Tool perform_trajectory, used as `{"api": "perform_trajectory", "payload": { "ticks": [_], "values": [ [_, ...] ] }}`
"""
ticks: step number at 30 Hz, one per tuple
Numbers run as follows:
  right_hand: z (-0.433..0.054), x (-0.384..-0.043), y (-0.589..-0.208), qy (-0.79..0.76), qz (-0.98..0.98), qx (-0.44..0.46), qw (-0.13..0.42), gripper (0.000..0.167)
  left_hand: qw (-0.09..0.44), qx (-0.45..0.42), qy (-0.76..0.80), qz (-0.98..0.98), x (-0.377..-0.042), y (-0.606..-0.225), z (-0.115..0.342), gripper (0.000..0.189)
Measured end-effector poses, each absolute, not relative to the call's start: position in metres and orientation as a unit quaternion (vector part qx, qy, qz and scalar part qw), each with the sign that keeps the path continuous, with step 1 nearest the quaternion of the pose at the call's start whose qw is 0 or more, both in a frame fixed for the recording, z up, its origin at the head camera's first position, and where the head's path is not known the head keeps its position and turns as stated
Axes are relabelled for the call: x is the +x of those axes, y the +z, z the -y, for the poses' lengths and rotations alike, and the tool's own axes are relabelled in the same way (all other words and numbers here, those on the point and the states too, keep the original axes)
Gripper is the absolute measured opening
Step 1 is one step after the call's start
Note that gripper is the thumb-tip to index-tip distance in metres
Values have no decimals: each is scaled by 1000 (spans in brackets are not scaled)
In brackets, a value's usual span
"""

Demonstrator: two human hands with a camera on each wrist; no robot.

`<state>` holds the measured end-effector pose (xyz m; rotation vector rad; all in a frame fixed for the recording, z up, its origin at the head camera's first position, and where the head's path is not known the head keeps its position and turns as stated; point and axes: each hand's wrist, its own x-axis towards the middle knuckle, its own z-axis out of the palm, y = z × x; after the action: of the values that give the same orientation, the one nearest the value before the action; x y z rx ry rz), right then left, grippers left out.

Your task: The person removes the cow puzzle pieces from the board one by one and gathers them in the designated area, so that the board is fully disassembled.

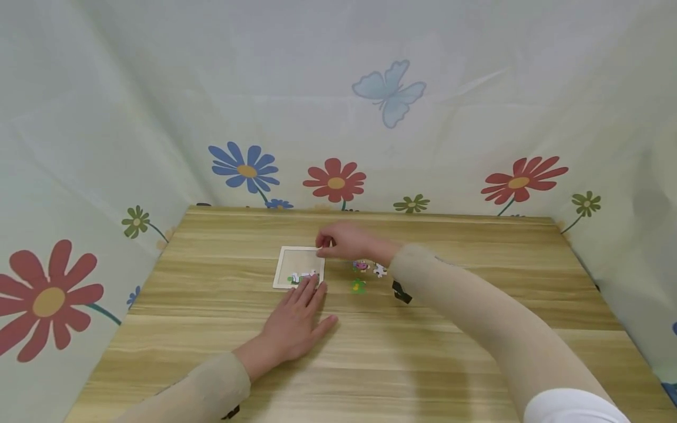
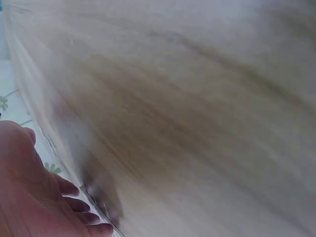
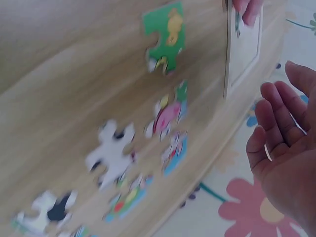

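A white-rimmed puzzle frame point(image 1: 278, 267) lies on the table, with a few joined jigsaw pieces point(image 1: 295, 279) along its near edge. My left hand point(image 1: 290, 329) rests palm down with straight fingers, its fingertips over the frame's near right corner and partly covering those pieces. Over the frame's far right corner is my right hand point(image 1: 346, 239), fingers loosely bent. In the right wrist view nothing shows between its thumb and fingers. To the frame's right lie a green jigsaw piece point(image 3: 174, 32), a pink-figured piece point(image 3: 168, 117) and a white piece with black patches point(image 3: 111, 154).
More loose pieces, including a blue-edged piece point(image 3: 174, 154) and a black-and-white piece point(image 3: 47, 210), lie along the right side, partly hidden by the right forearm in the head view. A flowered curtain point(image 1: 296, 106) hangs behind the wooden table point(image 1: 222, 329).
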<state>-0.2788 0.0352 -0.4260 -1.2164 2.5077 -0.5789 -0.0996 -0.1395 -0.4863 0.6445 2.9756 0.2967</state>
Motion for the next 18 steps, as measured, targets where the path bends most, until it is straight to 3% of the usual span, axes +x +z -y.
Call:
{"api": "perform_trajectory", "payload": {
  "ticks": [18],
  "values": [
    [13,-272,-451,-207,-845,-447,209,19,16,216,90,-972,-97,-497,134,83]
  ]
}}
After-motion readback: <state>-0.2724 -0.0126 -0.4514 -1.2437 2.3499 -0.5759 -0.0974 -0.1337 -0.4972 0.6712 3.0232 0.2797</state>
